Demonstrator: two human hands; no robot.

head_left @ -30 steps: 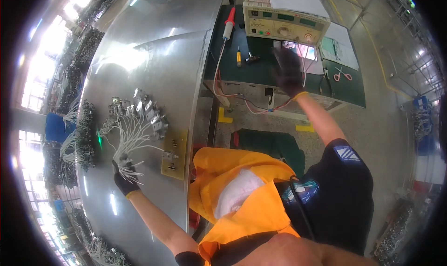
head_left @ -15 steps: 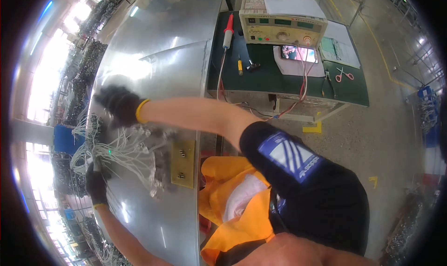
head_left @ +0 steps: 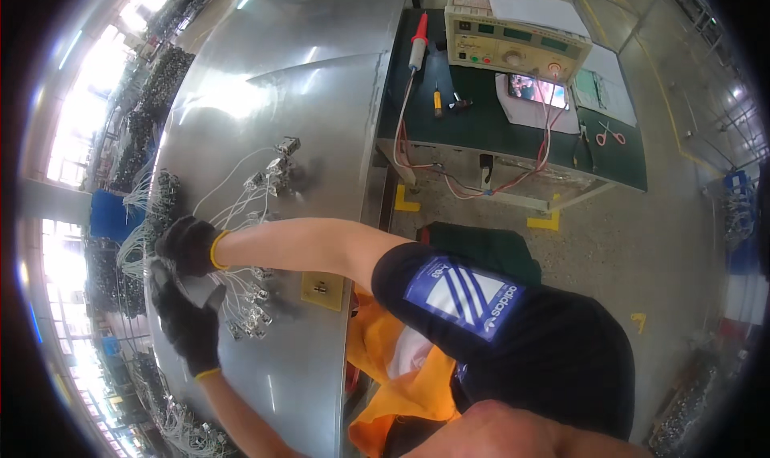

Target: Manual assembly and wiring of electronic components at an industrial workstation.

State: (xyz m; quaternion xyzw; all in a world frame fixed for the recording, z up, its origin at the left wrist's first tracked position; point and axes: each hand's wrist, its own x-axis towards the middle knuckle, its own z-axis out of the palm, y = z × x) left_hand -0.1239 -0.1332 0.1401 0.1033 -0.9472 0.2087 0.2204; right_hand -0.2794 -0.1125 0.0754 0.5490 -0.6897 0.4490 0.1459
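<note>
Many thin white wires (head_left: 230, 212) with small metal ends fan out over the metal table. They converge under my right hand (head_left: 191, 245), which wears a dark glove with a yellow cuff and is closed round the bunch near the table's far edge. Just below it, my left hand (head_left: 188, 318), gloved alike, has its fingers stretched and thumb apart; nothing shows in its grasp. Metal end pieces (head_left: 277, 169) lie above my right forearm, and more metal end pieces (head_left: 255, 314) lie below it. A brass-coloured plate (head_left: 322, 290) with metal fittings sits near the table's near edge.
A green-topped bench (head_left: 473, 129) at the upper right carries a beige test instrument (head_left: 513, 47), a red-and-white probe (head_left: 418, 45), a screwdriver (head_left: 437, 101), pliers (head_left: 583, 145), scissors (head_left: 610, 134) and a lit phone (head_left: 539, 91). Leads hang off its front. More wire bundles (head_left: 164, 197) hang beyond the table.
My right hand has come down and closed round the wires beside my left hand. My left hand has let go of the bunch and opened. The wire ends now lie spread further out.
</note>
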